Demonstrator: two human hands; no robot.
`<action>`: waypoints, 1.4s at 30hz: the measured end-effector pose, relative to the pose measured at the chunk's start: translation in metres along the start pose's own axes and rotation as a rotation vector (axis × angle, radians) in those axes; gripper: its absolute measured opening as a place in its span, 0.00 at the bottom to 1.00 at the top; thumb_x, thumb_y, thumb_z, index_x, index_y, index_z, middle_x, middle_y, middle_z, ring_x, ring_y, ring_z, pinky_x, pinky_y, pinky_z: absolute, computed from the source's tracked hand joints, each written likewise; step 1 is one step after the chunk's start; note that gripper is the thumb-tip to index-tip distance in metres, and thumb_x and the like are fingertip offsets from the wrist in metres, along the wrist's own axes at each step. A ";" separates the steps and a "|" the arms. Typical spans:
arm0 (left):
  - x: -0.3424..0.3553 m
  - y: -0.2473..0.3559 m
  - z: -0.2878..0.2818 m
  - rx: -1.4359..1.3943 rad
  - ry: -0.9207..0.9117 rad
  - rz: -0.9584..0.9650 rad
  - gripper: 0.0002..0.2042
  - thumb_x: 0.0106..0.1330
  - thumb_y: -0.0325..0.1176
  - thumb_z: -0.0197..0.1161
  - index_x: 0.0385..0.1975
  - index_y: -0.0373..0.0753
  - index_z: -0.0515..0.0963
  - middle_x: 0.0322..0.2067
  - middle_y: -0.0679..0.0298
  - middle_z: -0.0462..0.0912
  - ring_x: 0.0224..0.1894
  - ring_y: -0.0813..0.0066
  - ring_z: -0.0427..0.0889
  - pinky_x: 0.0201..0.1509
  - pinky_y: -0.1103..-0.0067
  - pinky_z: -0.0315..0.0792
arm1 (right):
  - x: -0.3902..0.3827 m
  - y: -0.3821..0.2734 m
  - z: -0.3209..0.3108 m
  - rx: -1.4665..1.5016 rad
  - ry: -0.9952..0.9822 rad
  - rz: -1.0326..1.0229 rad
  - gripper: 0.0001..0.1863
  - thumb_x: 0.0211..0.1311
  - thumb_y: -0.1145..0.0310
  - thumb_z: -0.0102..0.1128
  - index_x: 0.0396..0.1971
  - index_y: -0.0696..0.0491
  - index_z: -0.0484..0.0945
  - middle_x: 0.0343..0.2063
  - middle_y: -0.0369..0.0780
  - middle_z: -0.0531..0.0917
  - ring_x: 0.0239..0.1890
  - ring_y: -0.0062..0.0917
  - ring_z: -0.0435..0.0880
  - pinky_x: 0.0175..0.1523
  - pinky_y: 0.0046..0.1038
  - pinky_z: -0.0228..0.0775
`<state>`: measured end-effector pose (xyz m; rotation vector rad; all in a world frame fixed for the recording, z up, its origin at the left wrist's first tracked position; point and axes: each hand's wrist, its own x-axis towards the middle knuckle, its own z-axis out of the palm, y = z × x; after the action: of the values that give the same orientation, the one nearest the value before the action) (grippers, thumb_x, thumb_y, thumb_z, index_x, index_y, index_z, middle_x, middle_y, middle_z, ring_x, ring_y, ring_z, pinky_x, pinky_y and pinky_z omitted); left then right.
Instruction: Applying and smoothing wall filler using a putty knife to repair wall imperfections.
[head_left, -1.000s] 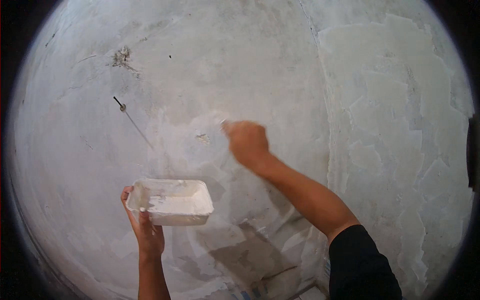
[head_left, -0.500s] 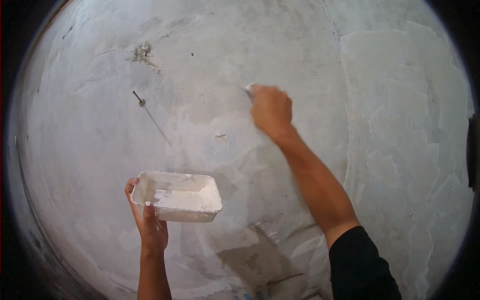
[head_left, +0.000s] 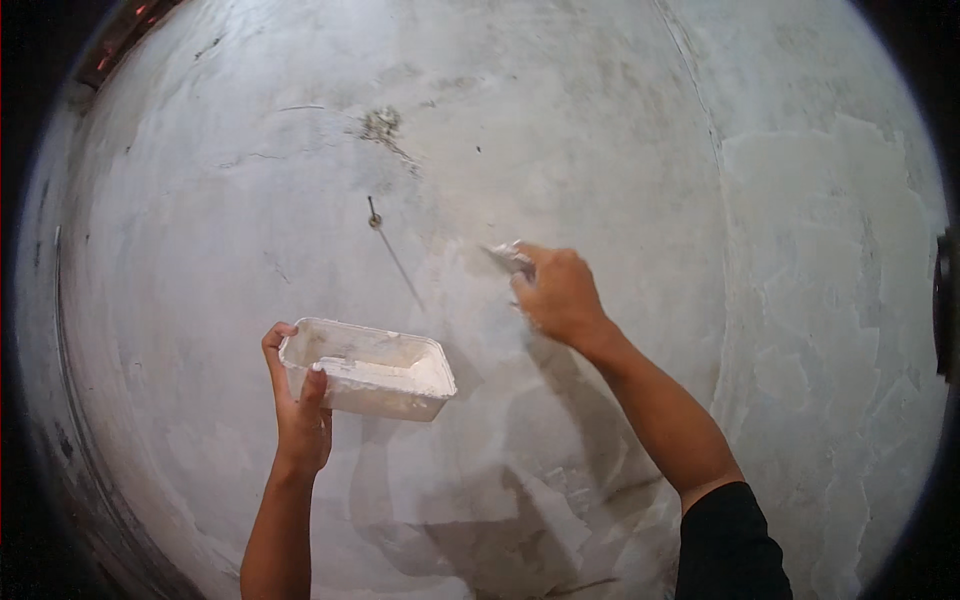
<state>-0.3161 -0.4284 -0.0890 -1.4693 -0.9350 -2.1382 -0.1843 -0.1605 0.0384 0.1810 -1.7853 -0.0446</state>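
Note:
My left hand (head_left: 302,425) grips the near left end of a white plastic tub (head_left: 390,402), its thumb over the front rim and fingers behind. Whitish putty (head_left: 400,376) lies in the tub and is smeared along its rim. Closed around a putty knife (head_left: 506,258) is my right hand (head_left: 563,296), up and to the right of the tub. The blade points left against or close to the grey wall (head_left: 640,180); contact cannot be made out. White putty sticks to the knife near my fingers, which hide its handle.
A nail (head_left: 373,212) juts from the wall and casts a long shadow. Above it is a rough, chipped patch (head_left: 382,125). A vertical seam (head_left: 722,250) runs down the right side, with paler coated areas (head_left: 800,270) beyond. A dark object (head_left: 943,300) stands at the right rim.
My right hand has come down with the putty knife, its blade turned left. The tub is slightly higher and more tilted. The wall's marks have shifted right in view.

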 end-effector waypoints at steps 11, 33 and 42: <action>0.009 0.031 0.025 0.286 -0.050 0.071 0.29 0.68 0.43 0.62 0.61 0.49 0.52 0.51 0.58 0.67 0.55 0.67 0.69 0.57 0.69 0.70 | 0.102 0.040 0.028 -0.444 0.387 -0.318 0.06 0.59 0.72 0.57 0.30 0.54 0.83 0.32 0.46 0.85 0.41 0.42 0.83 0.48 0.42 0.75; 0.029 0.041 0.027 0.268 -0.183 0.047 0.31 0.66 0.44 0.63 0.61 0.50 0.50 0.51 0.54 0.67 0.56 0.63 0.71 0.59 0.65 0.71 | 0.137 -0.023 -0.005 -0.447 0.029 0.253 0.11 0.58 0.73 0.60 0.41 0.56 0.83 0.42 0.51 0.86 0.48 0.47 0.85 0.52 0.42 0.77; 0.031 0.034 0.027 0.204 -0.201 0.035 0.32 0.66 0.45 0.65 0.61 0.51 0.51 0.52 0.54 0.66 0.56 0.62 0.71 0.59 0.66 0.72 | 0.143 -0.031 -0.016 -0.258 0.244 -0.158 0.10 0.53 0.77 0.54 0.34 0.54 0.83 0.30 0.48 0.85 0.36 0.47 0.84 0.45 0.46 0.75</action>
<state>-0.2879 -0.4313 -0.0436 -1.6038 -1.1516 -1.8340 -0.1959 -0.2112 0.1764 0.1346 -1.5028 -0.3503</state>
